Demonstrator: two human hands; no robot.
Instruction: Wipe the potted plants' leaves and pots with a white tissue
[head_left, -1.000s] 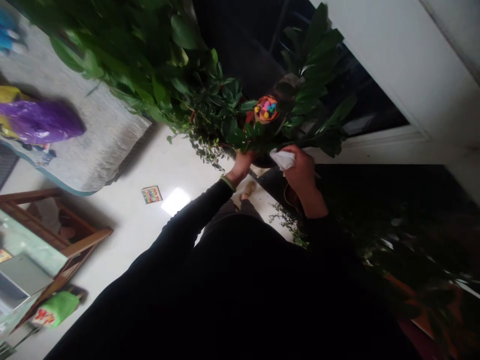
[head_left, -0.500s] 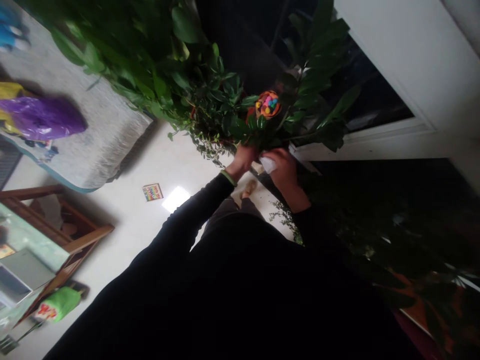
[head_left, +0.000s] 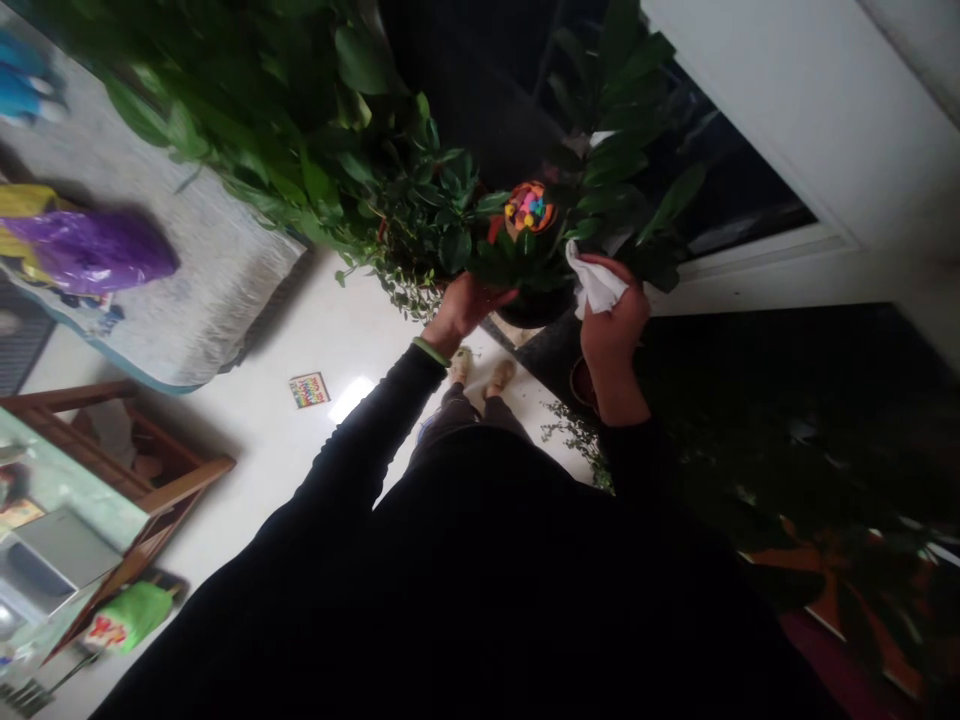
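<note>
My right hand [head_left: 616, 325] is closed around a crumpled white tissue [head_left: 598, 285], one corner of which sticks up by the dark leaves. On the other side, my left hand [head_left: 466, 305], with a green bangle at the wrist, is at the lower edge of a leafy potted plant [head_left: 517, 262]. Its fingers stretch out under the leaves; whether they press on a leaf I cannot make out. Between the two hands shows the rim of a dark pot [head_left: 529, 312]. Just behind sits a small orange bowl of colourful pieces [head_left: 529, 207].
Dense foliage [head_left: 300, 130] fills the upper left, beside a window frame [head_left: 757, 255]. A covered seat [head_left: 225, 290] bears a purple bag [head_left: 112, 250]. A small colourful card [head_left: 310, 390] lies on the floor. Wooden furniture [head_left: 187, 480] stands left, and dark plants [head_left: 810, 450] are at right.
My hands have moved apart: the right one went right and up a little with the tissue, the left one slightly left. The dark pot rim now shows between them.
</note>
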